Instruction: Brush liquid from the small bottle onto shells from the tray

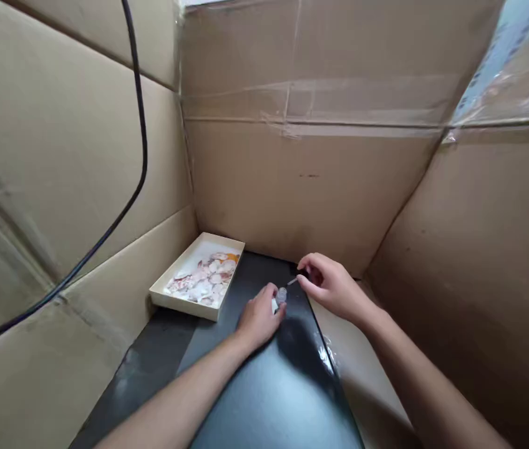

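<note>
My left hand (pixel 261 317) is closed around a small bottle (pixel 282 295) with a clear ridged neck and a whitish body, low over the dark table. To its upper right, my right hand (pixel 327 284) pinches a thin applicator stick (pixel 292 282) between thumb and fingers. The stick points down and left, its tip close to the bottle's mouth. Fingers hide its upper end, where something dark reddish shows inside the curled hand. Whether the tip touches the neck is too small to tell.
A shallow cream tray (pixel 184 305) at the back left holds several pinkish-white flat pieces and an orange one. The dark glossy table (pixel 255 399) ends at a right edge with crumpled clear tape (pixel 325 352). Cardboard walls (pixel 320 187) enclose it; a black cable (pixel 141 125) hangs left.
</note>
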`<state>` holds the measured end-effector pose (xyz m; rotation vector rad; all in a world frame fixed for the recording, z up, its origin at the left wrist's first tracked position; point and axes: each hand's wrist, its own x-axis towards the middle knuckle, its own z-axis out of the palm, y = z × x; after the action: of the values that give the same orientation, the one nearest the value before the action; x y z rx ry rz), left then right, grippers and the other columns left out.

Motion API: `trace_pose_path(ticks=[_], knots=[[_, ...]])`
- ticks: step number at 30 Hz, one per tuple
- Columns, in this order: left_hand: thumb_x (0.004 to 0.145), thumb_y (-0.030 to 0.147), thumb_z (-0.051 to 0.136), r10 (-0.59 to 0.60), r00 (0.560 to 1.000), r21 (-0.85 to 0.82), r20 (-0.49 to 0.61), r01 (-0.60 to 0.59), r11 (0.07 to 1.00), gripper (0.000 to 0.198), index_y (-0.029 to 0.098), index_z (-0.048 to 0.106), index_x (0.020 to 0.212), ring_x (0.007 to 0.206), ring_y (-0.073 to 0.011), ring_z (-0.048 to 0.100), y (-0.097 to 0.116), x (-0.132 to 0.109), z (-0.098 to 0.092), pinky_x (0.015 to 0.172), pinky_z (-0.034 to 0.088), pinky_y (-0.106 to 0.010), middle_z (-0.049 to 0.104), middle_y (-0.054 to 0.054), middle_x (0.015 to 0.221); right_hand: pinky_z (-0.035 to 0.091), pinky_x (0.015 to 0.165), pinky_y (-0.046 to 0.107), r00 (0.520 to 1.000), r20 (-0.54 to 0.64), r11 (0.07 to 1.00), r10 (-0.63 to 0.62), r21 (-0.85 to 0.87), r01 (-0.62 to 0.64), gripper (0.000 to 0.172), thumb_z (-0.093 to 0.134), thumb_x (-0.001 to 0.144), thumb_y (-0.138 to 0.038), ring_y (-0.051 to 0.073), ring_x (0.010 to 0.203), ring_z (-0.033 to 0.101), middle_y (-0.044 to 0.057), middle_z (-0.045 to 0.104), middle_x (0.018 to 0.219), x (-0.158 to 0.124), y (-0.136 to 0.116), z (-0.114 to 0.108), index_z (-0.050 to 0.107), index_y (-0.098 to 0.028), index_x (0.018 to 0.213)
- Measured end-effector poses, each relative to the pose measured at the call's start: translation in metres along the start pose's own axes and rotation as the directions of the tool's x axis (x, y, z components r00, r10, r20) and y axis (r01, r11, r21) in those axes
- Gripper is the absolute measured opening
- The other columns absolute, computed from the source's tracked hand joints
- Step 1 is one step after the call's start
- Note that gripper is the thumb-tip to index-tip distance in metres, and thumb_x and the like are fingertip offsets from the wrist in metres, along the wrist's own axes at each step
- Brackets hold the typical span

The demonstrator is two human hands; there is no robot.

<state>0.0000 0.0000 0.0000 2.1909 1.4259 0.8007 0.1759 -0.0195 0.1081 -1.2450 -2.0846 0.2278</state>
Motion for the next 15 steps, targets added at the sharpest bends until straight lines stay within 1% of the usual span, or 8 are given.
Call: trace_pose_path(ticks=[3, 6, 11, 15], knots=[[0.086, 0.035, 0.047, 0.0, 1.0, 0.003, 0.001, 0.0, 1.0, 0.016, 0.023, 0.048, 0.098, 0.086, -0.0177, 0.06, 0.0, -0.001, 0.0, 0.071, 0.039, -0.025, 0.064, -0.002, 0.098, 0.039, 0.058, 0.024, 1.0, 0.011, 1.0, 0.002, -0.003, -0.002, 0.006, 0.055, 0.083, -0.022, 0.012, 0.061, 0.046, -0.002, 0.049, 0.074, -0.001, -0.002, -0.002, 0.055, -0.02, 0.089], [0.087, 0.034, 0.045, -0.009, 1.0, 0.037, -0.009, 0.009, 0.999, 0.018, 0.024, 0.049, 0.1, 0.087, -0.0184, 0.061, 0.0, 0.006, 0.001, 0.071, 0.039, -0.025, 0.064, -0.003, 0.101, 0.038, 0.058, 0.024, 1.0, -0.011, 1.0, 0.009, -0.022, -0.01, 0.005, 0.055, 0.084, -0.022, 0.012, 0.061, 0.047, -0.001, 0.05, 0.074, -0.001, -0.002, -0.005, 0.055, -0.02, 0.088], [0.087, 0.033, 0.045, -0.036, 0.999, 0.133, -0.036, 0.041, 0.99, 0.018, 0.023, 0.052, 0.099, 0.089, -0.0209, 0.062, -0.001, 0.034, 0.006, 0.07, 0.039, -0.026, 0.064, -0.006, 0.1, 0.038, 0.057, 0.024, 0.995, -0.097, 0.998, 0.026, -0.051, -0.031, 0.004, 0.055, 0.084, -0.023, 0.012, 0.06, 0.046, -0.001, 0.051, 0.073, -0.001, 0.0, -0.012, 0.055, -0.02, 0.087], [0.087, 0.035, 0.045, -0.07, 0.996, 0.15, -0.063, 0.079, 0.985, 0.021, 0.021, 0.053, 0.1, 0.087, -0.0225, 0.063, -0.001, 0.054, 0.011, 0.067, 0.039, -0.027, 0.064, -0.007, 0.102, 0.038, 0.057, 0.024, 0.991, -0.13, 0.997, 0.03, -0.061, -0.038, 0.005, 0.055, 0.085, -0.024, 0.012, 0.06, 0.046, -0.001, 0.051, 0.072, 0.0, 0.001, -0.014, 0.054, -0.02, 0.086]])
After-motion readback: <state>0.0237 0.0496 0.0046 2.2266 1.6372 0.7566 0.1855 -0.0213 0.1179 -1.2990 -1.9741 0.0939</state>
